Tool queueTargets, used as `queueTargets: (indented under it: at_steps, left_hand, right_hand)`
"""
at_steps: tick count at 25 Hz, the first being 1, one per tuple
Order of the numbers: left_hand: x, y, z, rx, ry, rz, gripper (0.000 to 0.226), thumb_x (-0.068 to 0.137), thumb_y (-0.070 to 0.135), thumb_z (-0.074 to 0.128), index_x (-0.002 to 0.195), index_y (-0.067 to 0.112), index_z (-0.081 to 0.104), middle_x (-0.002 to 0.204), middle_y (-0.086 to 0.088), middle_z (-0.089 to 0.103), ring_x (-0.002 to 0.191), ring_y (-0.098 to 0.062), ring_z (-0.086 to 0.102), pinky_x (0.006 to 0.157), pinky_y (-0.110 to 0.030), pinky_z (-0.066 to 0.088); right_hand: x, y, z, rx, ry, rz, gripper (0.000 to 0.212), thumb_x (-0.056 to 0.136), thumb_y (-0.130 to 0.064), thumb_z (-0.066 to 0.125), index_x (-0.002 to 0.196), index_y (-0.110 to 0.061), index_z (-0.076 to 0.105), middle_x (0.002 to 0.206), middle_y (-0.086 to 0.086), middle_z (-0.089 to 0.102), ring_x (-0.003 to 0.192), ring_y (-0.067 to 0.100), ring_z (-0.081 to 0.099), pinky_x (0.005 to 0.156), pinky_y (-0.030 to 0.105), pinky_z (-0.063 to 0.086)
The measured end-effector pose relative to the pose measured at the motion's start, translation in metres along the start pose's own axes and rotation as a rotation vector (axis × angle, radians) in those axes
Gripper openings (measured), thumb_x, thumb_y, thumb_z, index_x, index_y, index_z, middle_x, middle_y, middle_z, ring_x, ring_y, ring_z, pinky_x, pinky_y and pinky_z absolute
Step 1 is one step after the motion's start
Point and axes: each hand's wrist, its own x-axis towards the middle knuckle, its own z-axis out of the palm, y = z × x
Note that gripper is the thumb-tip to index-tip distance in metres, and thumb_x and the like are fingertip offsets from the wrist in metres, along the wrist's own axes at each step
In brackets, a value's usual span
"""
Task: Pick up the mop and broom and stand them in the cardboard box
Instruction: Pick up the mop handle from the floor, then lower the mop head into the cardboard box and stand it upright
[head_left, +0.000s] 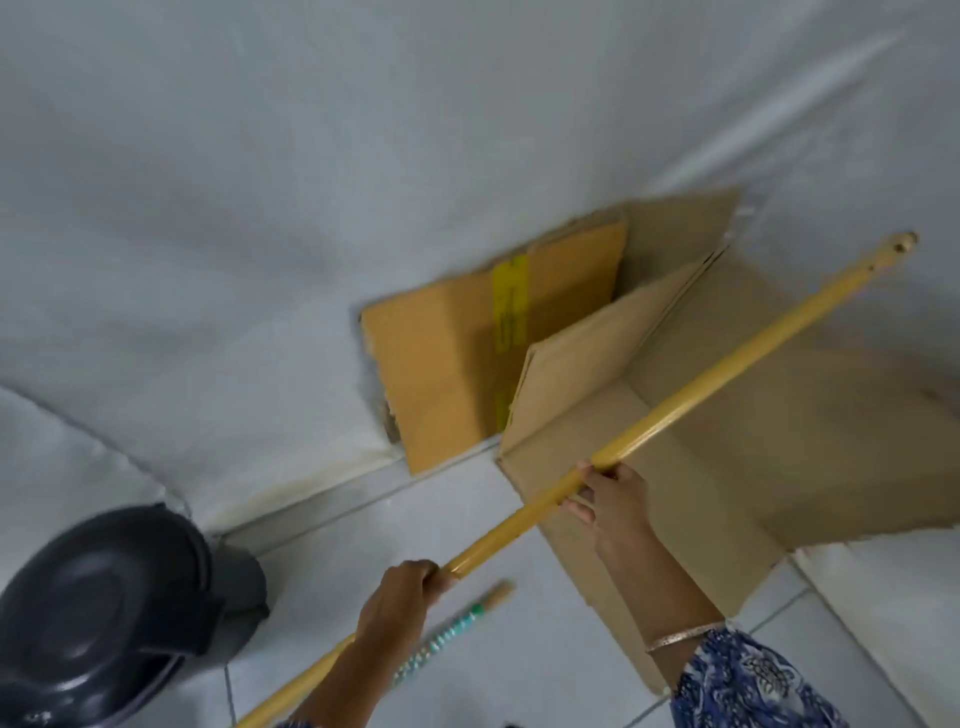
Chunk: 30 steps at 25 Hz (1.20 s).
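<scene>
A long yellow wooden handle (727, 374) slants from the lower left up to the right, its tip over the open cardboard box (597, 447); its head is out of view, so I cannot tell whether it is the mop or the broom. My left hand (400, 597) grips the handle low down. My right hand (613, 499) holds it higher up, in front of the box's near wall. A second stick with teal and silver patterned wrap (457, 629) lies on the floor tiles between my arms, its head hidden.
The box stands in a corner against white walls, with one flap (447, 364) leaning on the wall and another (831, 431) folded out to the right. A dark grey lidded bin (114, 613) stands at the lower left by the wall. The floor is white tile.
</scene>
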Motion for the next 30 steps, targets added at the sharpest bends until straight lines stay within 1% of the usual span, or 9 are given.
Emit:
queueTargets:
  at_steps: [3, 5, 7, 11, 15, 17, 21, 26, 30]
  left_hand:
    - [-0.042, 0.058, -0.052, -0.051, 0.068, 0.103, 0.035, 0.088, 0.033, 0.054, 0.053, 0.024, 0.051, 0.055, 0.003, 0.057, 0.059, -0.013, 0.054, 0.066, -0.034, 0.047]
    - [-0.069, 0.094, -0.083, -0.068, 0.116, 0.175, 0.036, 0.088, 0.031, 0.053, 0.053, 0.023, 0.051, 0.054, 0.004, 0.057, 0.057, -0.010, 0.055, 0.064, -0.032, 0.046]
    - [-0.101, 0.134, -0.119, -0.090, 0.173, 0.260, 0.040, 0.090, 0.028, 0.051, 0.051, 0.022, 0.050, 0.052, 0.005, 0.056, 0.055, -0.007, 0.053, 0.060, -0.025, 0.042]
    - [-0.157, 0.206, -0.177, -0.126, 0.277, 0.441, 0.042, 0.092, 0.031, 0.049, 0.051, 0.022, 0.051, 0.052, 0.007, 0.057, 0.051, -0.006, 0.054, 0.053, -0.014, 0.039]
    - [-0.202, 0.263, -0.214, -0.212, 0.342, 0.589, 0.041, 0.092, 0.038, 0.046, 0.053, 0.025, 0.055, 0.054, 0.008, 0.061, 0.051, -0.004, 0.058, 0.052, -0.013, 0.043]
    - [-0.219, 0.287, -0.226, -0.250, 0.363, 0.634, 0.043, 0.091, 0.040, 0.046, 0.054, 0.023, 0.057, 0.056, 0.004, 0.063, 0.054, -0.010, 0.062, 0.055, -0.013, 0.047]
    - [-0.246, 0.328, -0.242, -0.328, 0.380, 0.662, 0.038, 0.090, 0.041, 0.049, 0.067, 0.014, 0.065, 0.069, -0.005, 0.071, 0.066, -0.023, 0.070, 0.074, -0.037, 0.058]
    - [-0.262, 0.380, -0.243, -0.341, 0.422, 0.689, 0.038, 0.091, 0.038, 0.049, 0.073, 0.009, 0.065, 0.069, -0.004, 0.068, 0.064, -0.018, 0.066, 0.080, -0.040, 0.058]
    - [-0.265, 0.438, -0.230, -0.339, 0.496, 0.721, 0.040, 0.091, 0.038, 0.050, 0.070, 0.008, 0.065, 0.069, -0.006, 0.068, 0.065, -0.020, 0.067, 0.080, -0.041, 0.058]
  right_hand:
    - [-0.056, -0.081, 0.016, -0.046, -0.079, -0.127, 0.009, 0.091, -0.006, 0.053, 0.098, -0.007, 0.058, 0.094, 0.009, 0.057, 0.087, 0.022, 0.058, 0.070, 0.035, 0.057]
    - [-0.091, -0.131, 0.030, -0.087, -0.130, -0.215, 0.020, 0.090, -0.006, 0.054, 0.109, -0.003, 0.057, 0.088, 0.008, 0.056, 0.069, 0.017, 0.059, 0.043, 0.021, 0.052]
    - [-0.140, -0.185, 0.043, -0.138, -0.165, -0.315, 0.020, 0.089, -0.005, 0.055, 0.108, 0.002, 0.057, 0.086, 0.010, 0.056, 0.052, 0.012, 0.055, 0.031, 0.015, 0.042]
    - [-0.225, -0.282, 0.056, -0.170, -0.209, -0.475, 0.026, 0.088, -0.003, 0.057, 0.113, 0.002, 0.058, 0.104, 0.019, 0.061, 0.073, 0.024, 0.059, 0.047, 0.033, 0.051]
    - [-0.302, -0.354, 0.054, -0.181, -0.256, -0.627, 0.030, 0.085, -0.001, 0.059, 0.115, 0.006, 0.058, 0.121, 0.023, 0.061, 0.093, 0.031, 0.061, 0.057, 0.038, 0.052]
    - [-0.335, -0.382, 0.050, -0.178, -0.249, -0.700, 0.031, 0.085, -0.001, 0.060, 0.115, 0.006, 0.058, 0.121, 0.023, 0.061, 0.096, 0.033, 0.062, 0.062, 0.041, 0.053]
    - [-0.385, -0.420, 0.036, -0.154, -0.244, -0.801, 0.032, 0.084, 0.000, 0.061, 0.116, 0.006, 0.057, 0.117, 0.020, 0.063, 0.096, 0.033, 0.063, 0.066, 0.042, 0.052]
    - [-0.408, -0.462, 0.009, -0.151, -0.267, -0.868, 0.034, 0.084, 0.000, 0.062, 0.117, 0.005, 0.057, 0.103, 0.016, 0.060, 0.096, 0.032, 0.064, 0.070, 0.044, 0.054]
    - [-0.407, -0.508, -0.026, -0.152, -0.308, -0.918, 0.035, 0.084, 0.000, 0.061, 0.118, 0.005, 0.056, 0.102, 0.015, 0.061, 0.090, 0.029, 0.062, 0.067, 0.043, 0.054]
